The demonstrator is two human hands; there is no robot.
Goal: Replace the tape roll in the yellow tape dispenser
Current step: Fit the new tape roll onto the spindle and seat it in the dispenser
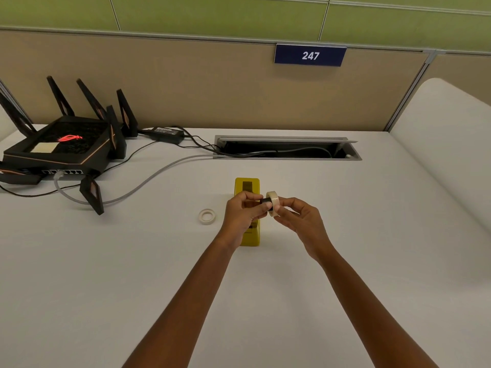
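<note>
About midway, I judge: a spent ring lies on the table just left of the left hand, so the old tape looks to be out. That hand pinches a black hub; the right hand pinches the new roll, the two touching (hub seemingly entering the roll's hole). Left to do: seat them in the dispenser, directly beneath both hands, its slot dark and seemingly empty. Beyond the hands, a cable well holds cords.
</note>
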